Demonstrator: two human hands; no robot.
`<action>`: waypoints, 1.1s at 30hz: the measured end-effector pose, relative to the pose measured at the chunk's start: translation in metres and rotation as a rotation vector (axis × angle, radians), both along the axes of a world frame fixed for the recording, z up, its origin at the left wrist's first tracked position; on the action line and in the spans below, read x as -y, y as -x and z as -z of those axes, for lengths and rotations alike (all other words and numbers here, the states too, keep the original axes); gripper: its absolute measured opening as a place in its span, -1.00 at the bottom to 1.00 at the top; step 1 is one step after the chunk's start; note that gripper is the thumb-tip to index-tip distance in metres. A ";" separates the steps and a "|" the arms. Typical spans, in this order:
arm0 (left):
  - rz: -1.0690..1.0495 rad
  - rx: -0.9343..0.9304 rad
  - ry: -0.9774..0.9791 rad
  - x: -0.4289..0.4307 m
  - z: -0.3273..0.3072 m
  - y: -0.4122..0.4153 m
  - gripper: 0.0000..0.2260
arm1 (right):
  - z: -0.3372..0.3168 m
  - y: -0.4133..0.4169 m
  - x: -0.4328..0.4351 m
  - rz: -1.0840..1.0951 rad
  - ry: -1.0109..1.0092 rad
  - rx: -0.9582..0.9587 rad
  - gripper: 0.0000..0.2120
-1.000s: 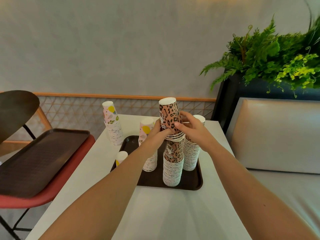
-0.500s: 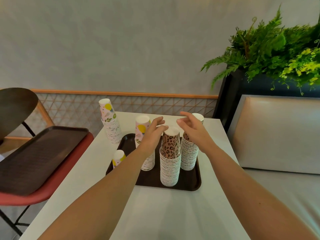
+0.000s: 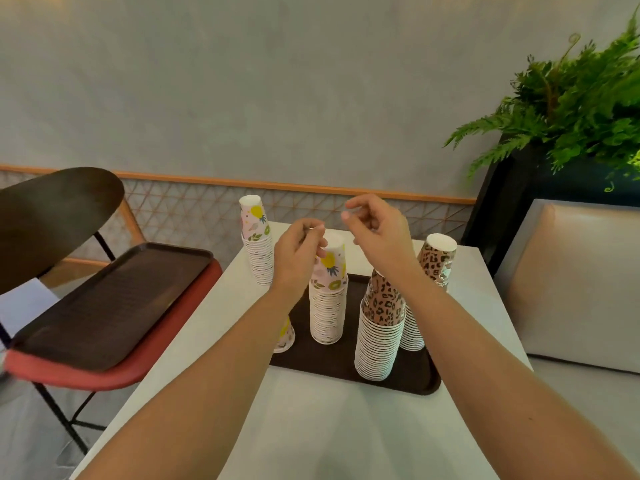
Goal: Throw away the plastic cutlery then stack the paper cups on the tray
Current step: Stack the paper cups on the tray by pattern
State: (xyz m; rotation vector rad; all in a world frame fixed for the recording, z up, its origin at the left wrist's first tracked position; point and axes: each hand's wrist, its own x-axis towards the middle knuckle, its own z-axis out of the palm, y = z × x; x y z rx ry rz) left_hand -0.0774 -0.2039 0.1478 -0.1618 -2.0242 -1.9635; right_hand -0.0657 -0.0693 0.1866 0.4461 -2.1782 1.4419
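A white table (image 3: 311, 427) fills the lower middle of the view, with a cushioned bench seat (image 3: 581, 289) to its right and a red chair (image 3: 114, 368) to its left. A fern planter (image 3: 571, 109) stands behind the bench. On the chair seat lies a spare brown tray (image 3: 110, 303), bare of cups.

On the table sits a dark brown tray (image 3: 408, 379). Three stacks of upturned paper cups stand on it: a fruit-print stack (image 3: 329, 299) toward the left, a leopard-print stack (image 3: 379, 334) nearest the camera, and a second leopard-print stack (image 3: 433, 271) behind it to the right, partly hidden by the right forearm. A taller fruit-print stack (image 3: 256, 244) stands on the bare table just beyond the tray's far left corner. A single fruit-print cup (image 3: 285, 336) shows at the tray's left edge, mostly hidden behind the left forearm.

The left hand (image 3: 298, 258) hovers beside the top of the fruit-print stack on the tray, fingers loosely curled and holding nothing; whether they touch the top cup I cannot tell. The right hand (image 3: 377, 226) is raised above the stacks, fingers loosely spread and empty.
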 end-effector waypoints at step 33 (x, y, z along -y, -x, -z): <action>-0.026 0.469 0.242 0.220 0.115 0.131 -0.42 | 0.097 0.167 0.198 0.076 -0.091 0.648 -0.19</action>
